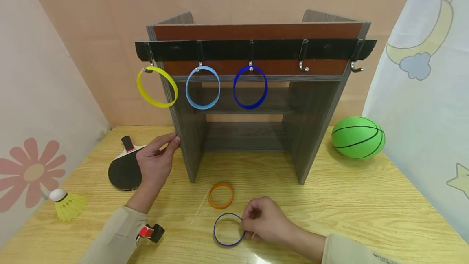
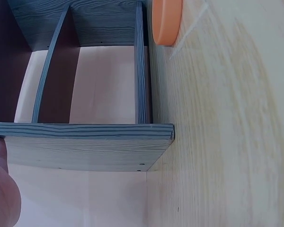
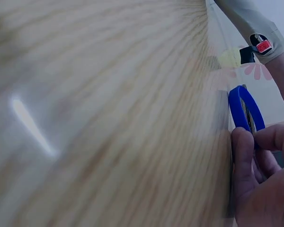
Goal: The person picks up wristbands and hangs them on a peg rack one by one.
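My right hand [image 1: 267, 221] pinches the right side of a dark blue ring [image 1: 215, 235] between thumb and fingers, low over the table. In the right wrist view this ring [image 3: 239, 109] stands up from the fingertips. My left hand [image 1: 157, 156] grips the front edge of the left side panel of a grey wooden shelf unit [image 1: 187, 150]. An orange ring [image 1: 210, 201] lies on the table just behind the held ring. Three rings hang from hooks on the black strip [image 1: 223, 50]: yellow [image 1: 174, 86], light blue [image 1: 187, 89] and dark blue [image 1: 266, 89].
Two more hooks [image 1: 303, 62] sit at the right of the strip. A black table tennis bat [image 1: 122, 172] and a yellow shuttlecock [image 1: 69, 205] lie on the left. A green ball [image 1: 358, 137] rests to the right of the shelf unit.
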Demonstrator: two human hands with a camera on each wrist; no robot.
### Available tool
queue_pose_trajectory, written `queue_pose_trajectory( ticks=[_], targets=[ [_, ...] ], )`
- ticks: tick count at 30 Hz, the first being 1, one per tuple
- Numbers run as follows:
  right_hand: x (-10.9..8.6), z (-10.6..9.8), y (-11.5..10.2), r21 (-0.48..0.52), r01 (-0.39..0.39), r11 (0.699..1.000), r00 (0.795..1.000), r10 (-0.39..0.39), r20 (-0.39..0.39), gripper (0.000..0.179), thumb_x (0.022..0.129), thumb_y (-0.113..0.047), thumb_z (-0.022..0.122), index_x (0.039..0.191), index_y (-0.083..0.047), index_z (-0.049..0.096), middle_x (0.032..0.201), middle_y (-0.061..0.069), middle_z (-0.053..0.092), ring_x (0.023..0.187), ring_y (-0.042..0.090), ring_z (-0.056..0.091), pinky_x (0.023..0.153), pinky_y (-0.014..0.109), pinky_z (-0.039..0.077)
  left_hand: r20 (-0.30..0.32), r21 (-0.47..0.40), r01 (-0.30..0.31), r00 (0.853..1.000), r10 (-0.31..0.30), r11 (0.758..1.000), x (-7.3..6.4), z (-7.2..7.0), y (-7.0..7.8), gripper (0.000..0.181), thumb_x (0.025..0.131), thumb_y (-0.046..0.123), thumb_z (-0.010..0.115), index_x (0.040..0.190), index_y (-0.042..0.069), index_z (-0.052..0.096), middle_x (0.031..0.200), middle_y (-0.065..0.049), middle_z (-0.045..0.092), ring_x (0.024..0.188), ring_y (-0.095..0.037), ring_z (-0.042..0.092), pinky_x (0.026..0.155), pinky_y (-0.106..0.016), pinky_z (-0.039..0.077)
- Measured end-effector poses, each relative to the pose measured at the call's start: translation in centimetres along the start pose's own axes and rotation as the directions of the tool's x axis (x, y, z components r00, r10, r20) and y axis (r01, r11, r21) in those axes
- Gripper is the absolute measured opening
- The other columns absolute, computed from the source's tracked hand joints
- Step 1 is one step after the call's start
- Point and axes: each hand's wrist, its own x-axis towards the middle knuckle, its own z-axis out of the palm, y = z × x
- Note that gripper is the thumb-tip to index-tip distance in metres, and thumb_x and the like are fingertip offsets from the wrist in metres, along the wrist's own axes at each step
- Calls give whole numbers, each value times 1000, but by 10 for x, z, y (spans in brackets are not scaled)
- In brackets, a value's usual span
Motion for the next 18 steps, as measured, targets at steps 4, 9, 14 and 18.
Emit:
queue_pose_trajectory(
  ticks=[4,9,14,18],
  targets=[
    [-6,-8,3,69,11,998,999,-14,36,5,81,2,65,80,3,60,72,10,61,59,20,63,49,28,56,2,-4,-1,1000,1,1000,1,1,2,11,79,-23,62,90,-26,61,88,-16,70,77,-12,68,71,-24,56],
    [-13,-20,8,147,10,989,998,-19,56,7,81,5,66,79,5,59,75,12,62,65,22,65,57,30,58,11,-5,-3,1000,3,1000,1,1,2,13,78,-27,59,91,-26,61,88,-16,70,77,-12,68,71,-24,56],
    [-19,-32,10,192,18,981,997,-33,72,12,80,6,65,82,13,56,78,14,63,70,25,66,61,31,58,11,-8,1,1000,-1,1000,1,1,3,12,79,-25,60,91,-26,61,88,-15,70,77,-12,68,71,-25,56],
    [-23,-38,10,207,30,978,996,-46,73,12,80,7,65,83,15,56,79,18,63,73,27,67,62,31,58,5,-17,-1,1000,1,1000,-1,-2,-4,14,77,-29,58,91,-27,60,88,-16,70,77,-13,68,71,-25,56]
  ],
)
